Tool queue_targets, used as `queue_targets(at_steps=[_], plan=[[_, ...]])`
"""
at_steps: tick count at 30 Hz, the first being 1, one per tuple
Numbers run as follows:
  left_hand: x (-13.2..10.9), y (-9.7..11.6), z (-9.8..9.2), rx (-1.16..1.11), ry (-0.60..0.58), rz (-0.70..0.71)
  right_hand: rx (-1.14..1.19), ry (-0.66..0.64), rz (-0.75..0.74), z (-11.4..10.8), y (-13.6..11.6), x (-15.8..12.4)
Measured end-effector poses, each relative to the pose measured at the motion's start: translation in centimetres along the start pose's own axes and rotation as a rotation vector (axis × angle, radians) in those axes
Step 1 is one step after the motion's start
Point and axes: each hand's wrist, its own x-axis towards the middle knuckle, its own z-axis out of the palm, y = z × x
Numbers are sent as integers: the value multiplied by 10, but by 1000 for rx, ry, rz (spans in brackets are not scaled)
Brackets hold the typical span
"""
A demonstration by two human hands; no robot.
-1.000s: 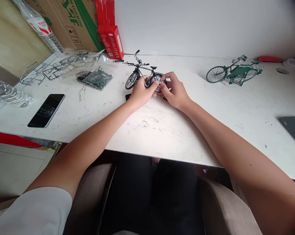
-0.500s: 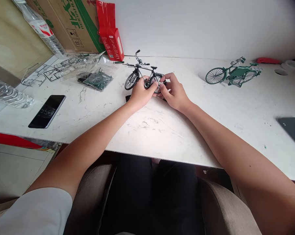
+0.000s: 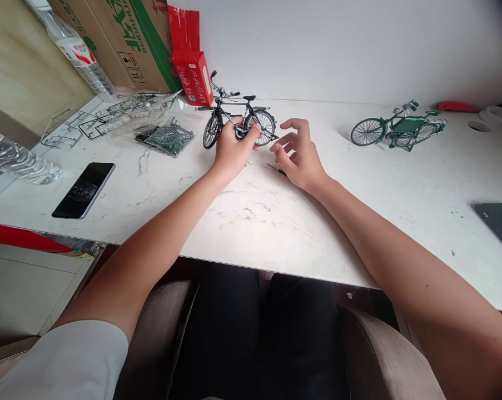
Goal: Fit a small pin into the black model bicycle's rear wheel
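A small black model bicycle (image 3: 234, 114) stands upright near the back of the white marbled table (image 3: 259, 216). My left hand (image 3: 233, 150) grips it low at the frame between the two wheels. My right hand (image 3: 298, 155) hovers just right of the rear wheel with fingers spread and holds nothing. Small thin metal parts (image 3: 271, 166) lie on the table under the right hand.
A green model bicycle (image 3: 396, 125) stands at the back right. A plastic bag of green parts (image 3: 165, 136), empty part frames (image 3: 88, 122), a red box (image 3: 194, 78), a cardboard box (image 3: 121, 39), water bottles (image 3: 17, 161) and a phone (image 3: 84, 189) sit left. A dark pad (image 3: 498, 219) lies right.
My right hand let go of the black bicycle's rear wheel and opened. My left hand lifted and shifted the bicycle slightly back and left.
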Motion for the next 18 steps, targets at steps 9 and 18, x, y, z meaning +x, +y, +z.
queue_targets(at_steps=[9,18], plan=[[6,8,-7,15,47,-32,-205,-383,60,-43,2,5],[5,4,-5,-30,28,-43,-157,-479,121,-41,6,5]])
